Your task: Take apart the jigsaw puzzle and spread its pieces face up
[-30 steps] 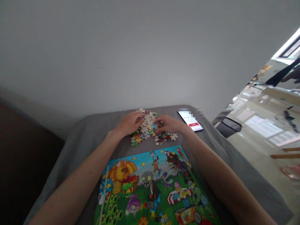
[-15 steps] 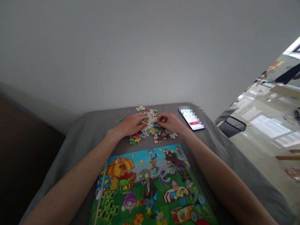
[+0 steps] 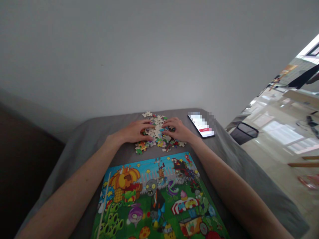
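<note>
Both hands have slid inward and flattened onto the jigsaw pieces (image 3: 156, 133), closing the gap between them.

Left hand (image 3: 134, 131) lies palm down at the pile's 9 o'clock, fingers spread wide across the pieces, gripping none that shows. Right hand (image 3: 178, 129) rests at 3 o'clock, its fingers curved and narrower; whether a piece sits beneath them, I cannot tell. Pieces, many showing pale backs, lie heaped on a grey cloth (image 3: 82, 149) between and under both hands. At the pile's 6 o'clock, just beyond a strip of cloth, lies a cartoon puzzle picture board (image 3: 154, 196). A smartphone (image 3: 201, 125) lies face up at 2 o'clock, just beside the right hand.
</note>
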`<state>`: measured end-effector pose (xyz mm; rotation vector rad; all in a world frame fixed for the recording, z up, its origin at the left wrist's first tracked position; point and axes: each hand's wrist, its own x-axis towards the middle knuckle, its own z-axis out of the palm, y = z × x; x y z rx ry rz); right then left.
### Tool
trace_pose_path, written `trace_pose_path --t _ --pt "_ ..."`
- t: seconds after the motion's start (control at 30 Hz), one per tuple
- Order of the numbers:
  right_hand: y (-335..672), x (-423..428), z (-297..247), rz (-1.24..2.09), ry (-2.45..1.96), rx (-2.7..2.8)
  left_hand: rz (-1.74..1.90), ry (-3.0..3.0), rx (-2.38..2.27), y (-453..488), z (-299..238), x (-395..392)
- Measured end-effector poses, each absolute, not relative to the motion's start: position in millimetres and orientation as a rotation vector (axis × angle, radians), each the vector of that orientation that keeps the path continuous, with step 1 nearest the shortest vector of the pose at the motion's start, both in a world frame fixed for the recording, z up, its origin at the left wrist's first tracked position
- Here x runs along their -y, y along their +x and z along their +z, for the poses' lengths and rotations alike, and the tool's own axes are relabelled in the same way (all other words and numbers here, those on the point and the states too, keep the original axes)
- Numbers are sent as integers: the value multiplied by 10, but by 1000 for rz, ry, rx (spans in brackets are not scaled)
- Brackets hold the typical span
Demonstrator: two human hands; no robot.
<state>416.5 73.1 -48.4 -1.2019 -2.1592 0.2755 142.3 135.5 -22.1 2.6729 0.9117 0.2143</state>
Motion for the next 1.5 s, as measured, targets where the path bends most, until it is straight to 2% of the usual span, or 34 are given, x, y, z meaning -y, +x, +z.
trace_pose_path --t 0.33,0.5,0.83,1.13,1.3,1.5 --pt "4144 -750 -557 169 -1230 2267 563 2765 -813 1598 -88 -1180" --pt "4157 -771 -589 135 -1252 2272 472 2871 -684 1894 -106 -850" --pt "4116 -726 -542 173 -1267 2273 859 2494 -1065 1813 -31 -951" --pt "4131 -708 -519 110 -1395 2146 538 2590 -1106 1582 12 -1209" --pt "4165 -745 -570 197 -1535 2198 529 2650 -997 1491 -104 -1313" --pt "4216 -816 -557 226 -1415 2121 339 2684 -1000 1458 -286 -1374"
